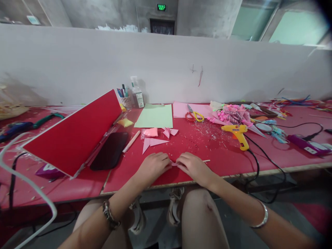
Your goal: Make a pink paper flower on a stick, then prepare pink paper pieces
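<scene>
My left hand (153, 166) and my right hand (192, 166) rest on the red table (220, 155) near its front edge, fingertips almost meeting. Between them they pinch a small pink piece of paper (174, 163), mostly hidden under the fingers. Both hands have their fingers curled down and pressed together. Just beyond the hands lie folded pink paper pieces (153, 142) and more pink scraps (168, 132). A thin white stick (206, 161) lies right beside my right hand.
A tilted red sheet (77, 131) stands at the left over a black pouch (110, 150). Green paper (155, 116), pink paper (180, 109), scissors (194, 114), a yellow glue gun (237, 133) with its cable, a pen cup (126, 98) and a bottle (137, 93) lie behind.
</scene>
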### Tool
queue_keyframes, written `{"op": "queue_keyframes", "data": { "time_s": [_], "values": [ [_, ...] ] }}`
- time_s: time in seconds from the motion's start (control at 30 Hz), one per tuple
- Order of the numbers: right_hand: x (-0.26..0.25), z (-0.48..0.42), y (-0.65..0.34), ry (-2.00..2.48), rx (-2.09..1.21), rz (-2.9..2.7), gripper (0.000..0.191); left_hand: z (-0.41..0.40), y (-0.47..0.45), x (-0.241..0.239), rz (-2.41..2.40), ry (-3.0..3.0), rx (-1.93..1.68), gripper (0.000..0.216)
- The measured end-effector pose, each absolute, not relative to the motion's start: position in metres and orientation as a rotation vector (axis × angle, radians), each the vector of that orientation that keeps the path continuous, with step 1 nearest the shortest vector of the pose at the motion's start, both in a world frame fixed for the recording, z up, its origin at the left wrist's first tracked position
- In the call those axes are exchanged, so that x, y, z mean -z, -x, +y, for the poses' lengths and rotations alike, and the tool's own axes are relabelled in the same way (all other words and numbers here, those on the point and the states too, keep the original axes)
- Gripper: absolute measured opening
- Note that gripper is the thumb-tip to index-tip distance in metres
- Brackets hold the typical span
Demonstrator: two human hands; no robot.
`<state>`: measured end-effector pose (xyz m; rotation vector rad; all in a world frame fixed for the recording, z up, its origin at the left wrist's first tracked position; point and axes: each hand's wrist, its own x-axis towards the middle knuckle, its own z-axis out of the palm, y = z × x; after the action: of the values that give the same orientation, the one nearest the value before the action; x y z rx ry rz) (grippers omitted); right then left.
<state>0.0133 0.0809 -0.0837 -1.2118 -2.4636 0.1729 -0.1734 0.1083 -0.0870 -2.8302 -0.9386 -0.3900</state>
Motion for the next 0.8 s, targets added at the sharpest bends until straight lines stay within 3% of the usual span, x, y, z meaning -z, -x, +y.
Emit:
{"op": "queue_keyframes", "data": {
  "time_s": [0.27, 0.6, 0.8],
  "values": [
    [0.096, 0.084, -0.009, 1.215, 0.185, -2.605, 0.012, 0.107, 0.17, 0.085, -0.712, 2.739, 0.124, 0.017],
    [0.077, 0.09, -0.013, 1.159, 0.374, -2.8, 0.017, 0.107, 0.171, 0.072, -0.636, 2.724, 0.22, 0.018],
    [0.064, 0.084, -0.017, 0.951, 0.618, -2.808, 0.019, 0.113, 0.176, 0.066, -1.119, 2.956, 0.483, 0.028]
  ]
}}
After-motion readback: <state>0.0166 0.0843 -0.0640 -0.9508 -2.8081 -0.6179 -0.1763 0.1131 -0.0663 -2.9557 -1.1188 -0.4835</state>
